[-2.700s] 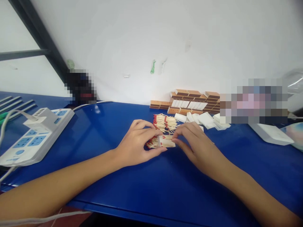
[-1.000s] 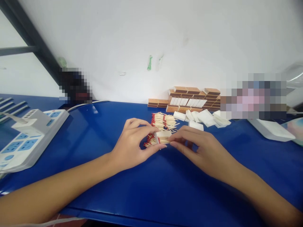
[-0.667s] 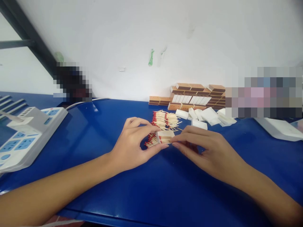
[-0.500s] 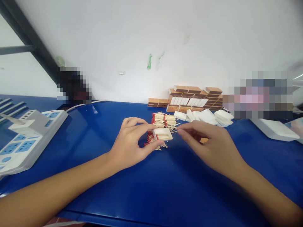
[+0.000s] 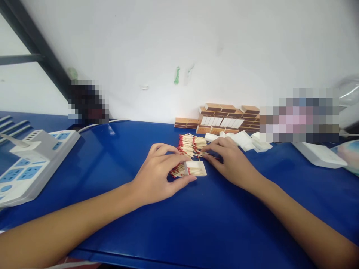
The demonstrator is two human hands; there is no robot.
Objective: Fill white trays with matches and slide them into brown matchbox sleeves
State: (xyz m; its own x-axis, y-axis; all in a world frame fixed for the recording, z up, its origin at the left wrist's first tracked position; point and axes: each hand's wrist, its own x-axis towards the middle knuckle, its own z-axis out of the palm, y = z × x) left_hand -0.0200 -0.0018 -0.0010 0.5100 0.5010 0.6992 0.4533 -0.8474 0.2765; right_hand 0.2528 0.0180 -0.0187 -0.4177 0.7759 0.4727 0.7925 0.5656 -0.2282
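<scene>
My left hand (image 5: 158,175) is closed with thumb and fingers on opposite sides of a small white matchbox tray (image 5: 203,168). Several matches lie lengthwise inside the tray. Behind it is a heap of red-tipped matches (image 5: 187,142) on the blue table. At the right edge of this heap, my right hand (image 5: 232,162) pinches matches between thumb and forefinger; how many is unclear. More loose matches (image 5: 176,171) show to the left of the tray, partly covered by my left fingers.
Brown matchboxes (image 5: 220,107) are stacked against the wall. Several empty white trays (image 5: 243,140) lie in front of them. A white box-shaped thing (image 5: 319,155) sits at the right, and a white power strip (image 5: 36,170) at the left of the blue table (image 5: 179,224).
The tray has moved slightly down and towards me with my left hand. My right hand has shifted left to the match heap, its fingers now at the matches.
</scene>
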